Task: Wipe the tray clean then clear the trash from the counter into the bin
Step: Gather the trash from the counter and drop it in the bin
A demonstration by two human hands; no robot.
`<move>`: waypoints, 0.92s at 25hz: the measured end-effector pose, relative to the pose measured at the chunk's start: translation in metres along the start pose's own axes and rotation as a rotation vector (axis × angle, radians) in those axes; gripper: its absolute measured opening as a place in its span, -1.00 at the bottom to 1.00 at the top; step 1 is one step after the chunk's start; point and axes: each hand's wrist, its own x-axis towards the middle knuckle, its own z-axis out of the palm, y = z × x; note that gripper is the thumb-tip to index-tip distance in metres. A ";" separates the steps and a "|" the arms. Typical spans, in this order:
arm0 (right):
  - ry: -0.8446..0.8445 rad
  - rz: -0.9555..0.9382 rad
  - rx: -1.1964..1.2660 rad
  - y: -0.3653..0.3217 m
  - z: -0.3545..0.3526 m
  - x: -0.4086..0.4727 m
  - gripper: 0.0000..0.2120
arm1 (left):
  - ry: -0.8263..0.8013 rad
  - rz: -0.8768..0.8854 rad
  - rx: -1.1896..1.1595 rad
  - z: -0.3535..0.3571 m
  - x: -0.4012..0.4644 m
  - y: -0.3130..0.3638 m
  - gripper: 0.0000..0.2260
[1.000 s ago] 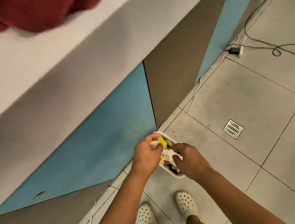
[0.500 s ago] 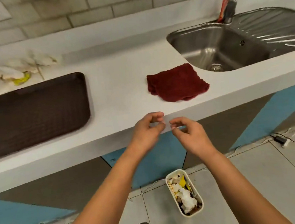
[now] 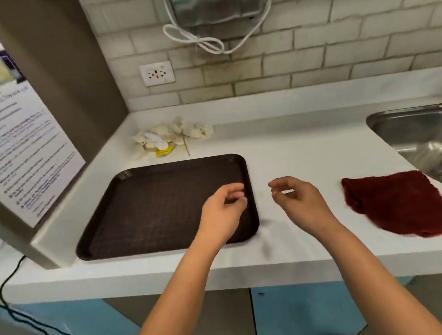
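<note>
White bench [image 3: 295, 144] held tray [image 3: 163, 207] w/ trash [image 3: 171, 137] behind it; both hands, left [image 3: 224, 213] & right [image 3: 300, 202], hovered loosely curled, empty, apart; loose scraps could scatter if grabbed carelessly.

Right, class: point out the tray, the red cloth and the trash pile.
tray [image 3: 147, 209]: head view, bare ribbed floor.
red cloth [image 3: 396, 201]: head view, middle of cloth.
trash pile [image 3: 174, 134]: head view, crumpled white paper.

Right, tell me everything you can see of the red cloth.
The red cloth is a dark red, nubbly fabric square, loosely folded with rumpled edges. It lies flat on the white counter, near its front edge, just left of the steel sink. Nothing rests on it; both hands are clear of it.
</note>
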 end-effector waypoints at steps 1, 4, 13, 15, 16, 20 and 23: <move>-0.005 0.003 -0.011 -0.006 0.016 0.010 -0.85 | 0.025 -0.001 0.015 -0.018 0.012 -0.003 -0.75; -0.027 0.009 -0.046 -0.026 0.072 0.045 -0.83 | 0.099 0.006 0.029 -0.081 0.053 -0.017 -0.75; -0.056 0.053 -0.206 -0.042 0.161 0.130 -0.83 | 0.193 0.073 0.368 -0.190 0.158 -0.044 -0.72; -0.072 0.066 -0.238 -0.037 0.170 0.147 -0.84 | 0.184 0.053 0.376 -0.199 0.180 -0.048 -0.72; -0.077 0.069 -0.256 -0.035 0.174 0.156 -0.85 | 0.178 0.048 0.392 -0.203 0.190 -0.050 -0.72; -0.121 0.059 -0.325 -0.026 0.189 0.205 -0.84 | 0.192 0.023 0.433 -0.214 0.238 -0.059 -0.74; -0.190 0.017 -0.406 -0.023 0.207 0.250 -0.81 | 0.218 0.017 0.448 -0.218 0.278 -0.068 -0.74</move>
